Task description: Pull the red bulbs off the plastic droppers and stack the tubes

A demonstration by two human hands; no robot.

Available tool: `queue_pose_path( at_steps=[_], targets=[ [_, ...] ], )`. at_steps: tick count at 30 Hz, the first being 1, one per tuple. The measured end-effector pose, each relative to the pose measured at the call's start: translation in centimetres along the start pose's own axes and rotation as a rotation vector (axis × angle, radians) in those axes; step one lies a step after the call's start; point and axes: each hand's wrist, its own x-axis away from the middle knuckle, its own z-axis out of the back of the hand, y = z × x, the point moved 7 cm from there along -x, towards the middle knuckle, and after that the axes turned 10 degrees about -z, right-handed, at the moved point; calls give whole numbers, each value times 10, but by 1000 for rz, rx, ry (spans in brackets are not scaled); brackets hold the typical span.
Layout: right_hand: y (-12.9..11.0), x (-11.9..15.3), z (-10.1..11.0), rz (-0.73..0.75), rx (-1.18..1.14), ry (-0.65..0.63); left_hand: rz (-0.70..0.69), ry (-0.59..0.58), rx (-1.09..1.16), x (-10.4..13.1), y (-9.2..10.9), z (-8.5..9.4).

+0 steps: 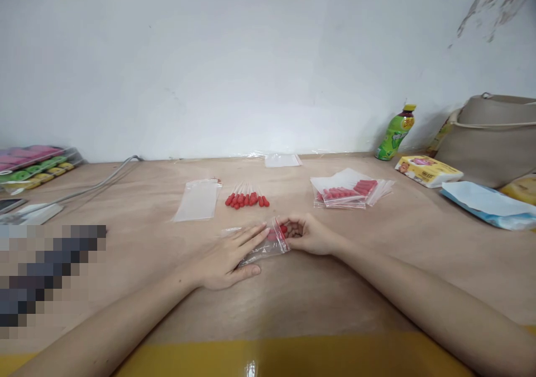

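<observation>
- Zip bag (268,249) lies on the brown tabletop (293,304), its red-lined mouth edge facing right, red pieces showing inside.
- Left hand (228,259) rests flat across the bag's left part, fingers straight.
- Right hand (312,234) curls at the mouth edge; whether it grips anything, I cannot tell.
- Tabletop stretches between bag and yellow band (293,354) in front.
- Beyond, gaps separate red-tipped sticks (240,200) from flat bags (196,201), left, and filled bags (339,192), right.

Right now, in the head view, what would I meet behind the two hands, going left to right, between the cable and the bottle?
Flat plastic bags, red-tipped sticks, white packet, filled bags.
</observation>
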Motion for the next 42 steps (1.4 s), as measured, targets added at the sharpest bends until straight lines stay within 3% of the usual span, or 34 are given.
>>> queue_pose_path(
  at_steps=[6, 11, 13, 16, 18, 21, 26, 29, 36, 42],
  targets=[
    [0, 1, 18, -60, 4, 118, 12, 9, -6, 3, -3, 0],
    [-35, 17, 81, -138, 52, 330, -17, 9, -7, 5, -3, 0],
    [-56, 24, 104, -93, 68, 430, -29, -4, 6, 4, -2, 0],
    [-81, 27, 122, 84, 83, 658, -48, -53, 20, 2, 0, -1],
    [-83, 18, 119, 212, 95, 785, -72, -59, 32, 1, 2, 0],
    [-70, -14, 93, 305, 279, 814, -90, -39, 52, 0, 3, 1],
    [-53, -73, 40, 364, 865, 668, -97, -59, 31, 0, 3, -2],
    [-47, -93, 22, 343, 971, 580, -93, -65, 19, 0, 3, -3],
    [-43, -102, -2, 317, 1021, 465, -87, -99, -8, 0, 2, -5],
    [-57, -77, 10, 268, 889, 513, -78, -105, 3, 0, 4, -3]
  ],
)
